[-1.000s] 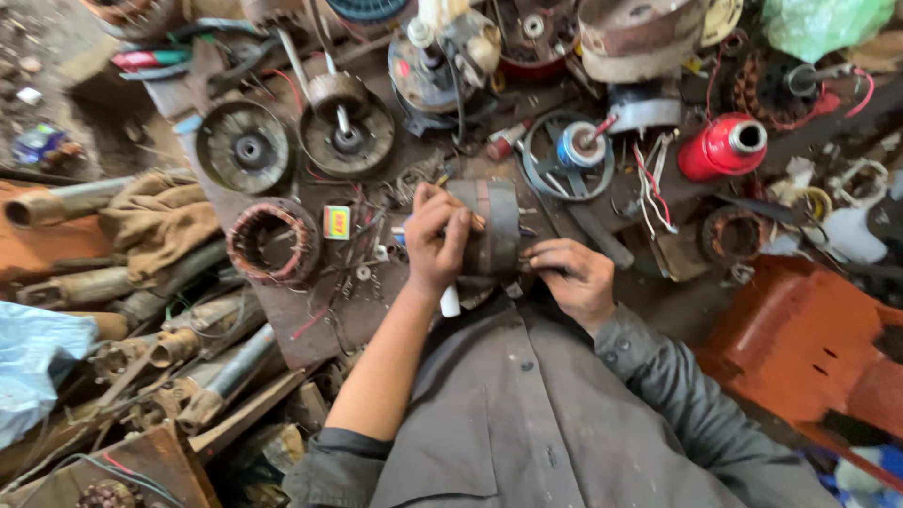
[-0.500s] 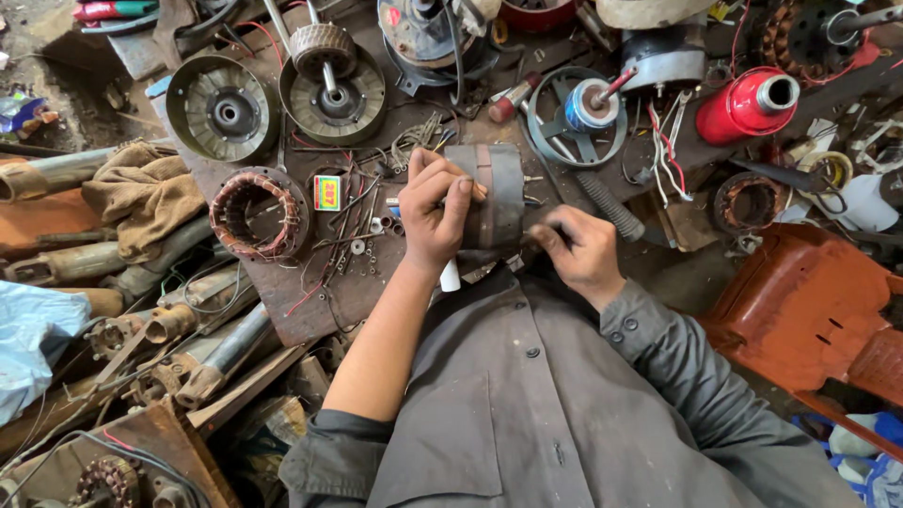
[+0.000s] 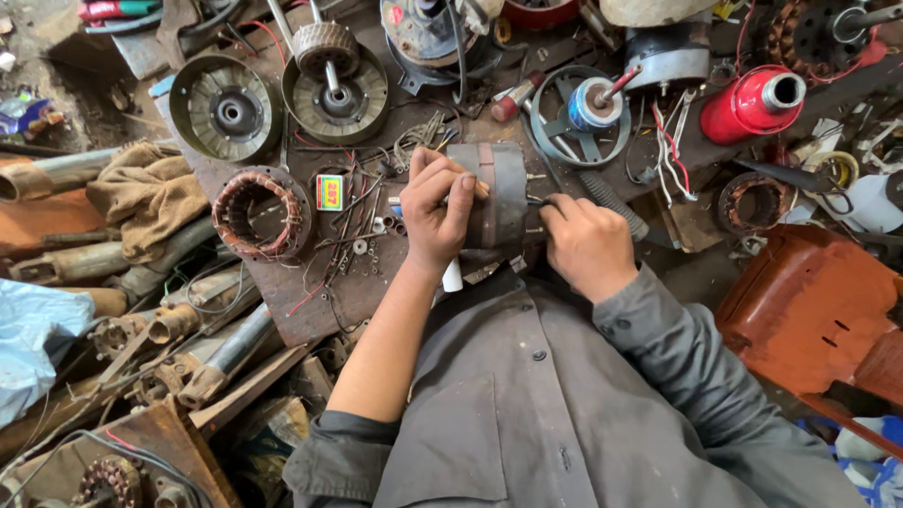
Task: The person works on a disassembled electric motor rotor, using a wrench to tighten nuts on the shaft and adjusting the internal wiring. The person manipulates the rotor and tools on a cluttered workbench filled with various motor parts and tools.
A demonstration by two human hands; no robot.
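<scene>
Nearest me, both hands close on the motor housing [image 3: 497,193] at the bench [image 3: 282,301] edge. Left hand [image 3: 435,209] wraps its left flank, fingers over the top. Right hand [image 3: 585,243] is fisted around a tool, tip hidden, at its right face. Housing axis runs left-right. Beyond: loose screws [image 3: 362,240], copper stator [image 3: 261,213], little free room.

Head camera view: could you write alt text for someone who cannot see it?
Seen from above, a person's left hand grips a grey cylindrical motor housing on a cluttered workbench while the right hand works at its side. A copper-wound stator lies nearby.
</scene>
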